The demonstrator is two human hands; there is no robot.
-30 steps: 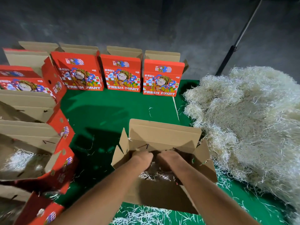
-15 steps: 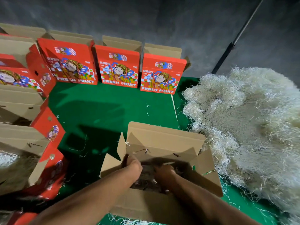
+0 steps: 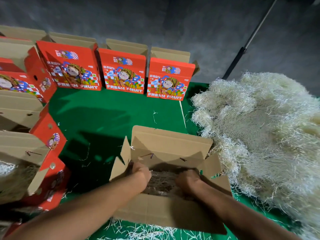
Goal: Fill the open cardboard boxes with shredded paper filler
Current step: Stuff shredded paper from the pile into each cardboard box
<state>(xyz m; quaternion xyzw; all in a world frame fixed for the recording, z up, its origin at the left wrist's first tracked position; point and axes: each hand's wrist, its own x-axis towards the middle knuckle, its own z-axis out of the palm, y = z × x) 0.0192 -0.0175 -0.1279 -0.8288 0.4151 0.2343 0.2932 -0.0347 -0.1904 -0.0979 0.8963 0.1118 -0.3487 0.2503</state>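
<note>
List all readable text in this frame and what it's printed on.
"FRESH FRUIT": bottom of the right red box in the back row, clearest here.
"FRESH FRUIT": middle red box, partly blurred.
"FRESH FRUIT": left red box, partly blurred.
Chinese characters and small logos on the box fronts: too blurred to read.
Red boxes along the left edge: print not readable.
Open cardboard box under both hands: no text visible.

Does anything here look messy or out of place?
Only a little. Loose strands of shredded paper lie scattered on the green mat in front of the open box that both hands are pressing filler into, away from the big pile. Nothing looks damaged.
</note>
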